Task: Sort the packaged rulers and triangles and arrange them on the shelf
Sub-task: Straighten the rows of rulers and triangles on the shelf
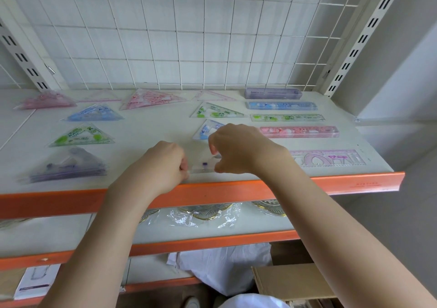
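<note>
1. Head view, the shelf [165, 130]: triangles lie in two columns on the left and middle, rulers in a stack of rows on the right. The purple triangle pack [68, 168] sits at the left front, the green triangle pack [81, 136] behind it, the pink ruler pack [299, 131] to the right of my hands.

2. Head view, my hands: both are over the front edge of the shelf, close together. My left hand [163, 163] is curled shut, pinching the left end of a clear packaged piece [203, 167] with a small purple mark on it. My right hand [238, 151] is also curled, thumb and fingers pinching the same piece at its right end. Most of the piece is hidden behind my hands, so I cannot tell whether it is a ruler or a triangle.

3. Head view, the relation that matters: the piece lies between my two hands, its visible edge running left to right, parallel to the shelf's orange front lip [236, 187]. It sits just in front of the blue triangle pack [208, 130], in the middle column. Neither hand is clearly nearer; both grip it.

4. My judgement: I am setting it down in the empty front spot of the middle column, and it should stay square to the lip.
</note>
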The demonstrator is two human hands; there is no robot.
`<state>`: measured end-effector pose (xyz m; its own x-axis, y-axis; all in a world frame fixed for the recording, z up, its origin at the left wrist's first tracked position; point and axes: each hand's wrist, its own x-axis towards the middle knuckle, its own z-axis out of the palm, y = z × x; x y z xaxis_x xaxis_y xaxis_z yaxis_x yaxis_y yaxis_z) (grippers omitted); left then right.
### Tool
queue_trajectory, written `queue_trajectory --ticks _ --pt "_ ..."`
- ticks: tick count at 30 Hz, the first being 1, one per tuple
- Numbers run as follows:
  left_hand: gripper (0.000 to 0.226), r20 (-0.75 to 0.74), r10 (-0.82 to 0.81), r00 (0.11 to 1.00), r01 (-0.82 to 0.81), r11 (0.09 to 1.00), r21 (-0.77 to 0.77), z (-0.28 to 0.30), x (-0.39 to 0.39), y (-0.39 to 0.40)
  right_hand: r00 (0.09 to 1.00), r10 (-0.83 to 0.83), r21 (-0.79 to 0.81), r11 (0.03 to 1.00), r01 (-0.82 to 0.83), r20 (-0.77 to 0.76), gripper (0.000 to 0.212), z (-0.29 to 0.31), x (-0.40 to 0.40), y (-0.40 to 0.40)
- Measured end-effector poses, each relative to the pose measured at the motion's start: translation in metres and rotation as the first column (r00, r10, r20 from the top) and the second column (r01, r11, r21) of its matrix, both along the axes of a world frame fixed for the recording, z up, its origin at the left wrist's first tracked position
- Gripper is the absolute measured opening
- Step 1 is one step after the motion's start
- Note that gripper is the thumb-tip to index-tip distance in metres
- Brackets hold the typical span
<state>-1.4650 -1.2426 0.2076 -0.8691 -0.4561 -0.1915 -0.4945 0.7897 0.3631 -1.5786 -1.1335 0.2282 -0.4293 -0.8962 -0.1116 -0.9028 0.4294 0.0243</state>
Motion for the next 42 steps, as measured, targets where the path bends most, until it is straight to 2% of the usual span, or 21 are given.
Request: queue_trajectory --ticks 19,33,37,42 --pt "0.014 -0.063 -0.041 0.997 0.039 0.998 -0.039 -0.005 0.0 0.004 0.999 0.039 0.036 0.999 -0.038 -0.012 0.029 -0.007 0.003 0.004" --pt "0.012 -0.026 -0.081 0.996 0.077 0.988 -0.134 -0.009 0.001 0.005 0.988 0.116 0.085 0.991 -0.108 -0.1 0.028 -0.008 0.001 0.006" --pt "0.012 -0.013 -0.086 0.996 0.083 0.986 -0.145 -0.008 0.001 0.006 0.992 0.1 0.063 0.994 -0.095 -0.082 0.029 -0.008 0.001 0.007" --pt "0.009 -0.009 -0.063 0.998 0.061 0.99 -0.128 -0.005 0.001 0.004 0.998 0.053 0.003 0.999 -0.053 0.042 0.036 -0.004 -0.002 0.013"
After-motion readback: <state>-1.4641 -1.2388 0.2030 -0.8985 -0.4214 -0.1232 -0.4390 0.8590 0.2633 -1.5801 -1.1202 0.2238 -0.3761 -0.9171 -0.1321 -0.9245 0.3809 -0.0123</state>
